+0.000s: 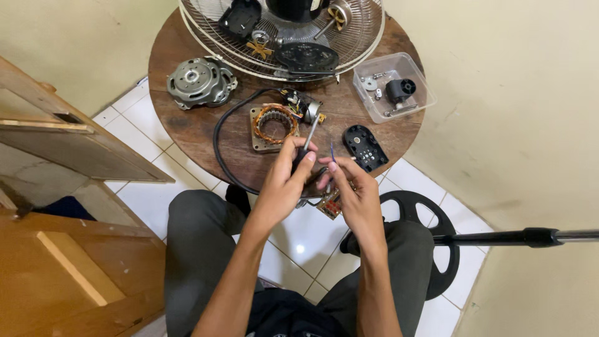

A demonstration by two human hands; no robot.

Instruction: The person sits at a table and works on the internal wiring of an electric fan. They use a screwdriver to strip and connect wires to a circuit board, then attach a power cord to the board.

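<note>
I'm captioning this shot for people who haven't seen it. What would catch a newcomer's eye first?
First the two hands at centre: the left hand grips a screwdriver, the right hand pinches thin wires over a small circuit board. Behind them, on the round wooden table, lie a copper-wound stator and a grey motor housing. A wire fan grille fills the table's far edge.

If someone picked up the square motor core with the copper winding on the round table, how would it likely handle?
The motor core would probably feel heavy for its size, being a metal block wound with copper. Its flat square frame makes rolling unlikely. The black cable and thin wires beside it look attached, so they would probably drag along, and the wires may be fragile.
</note>
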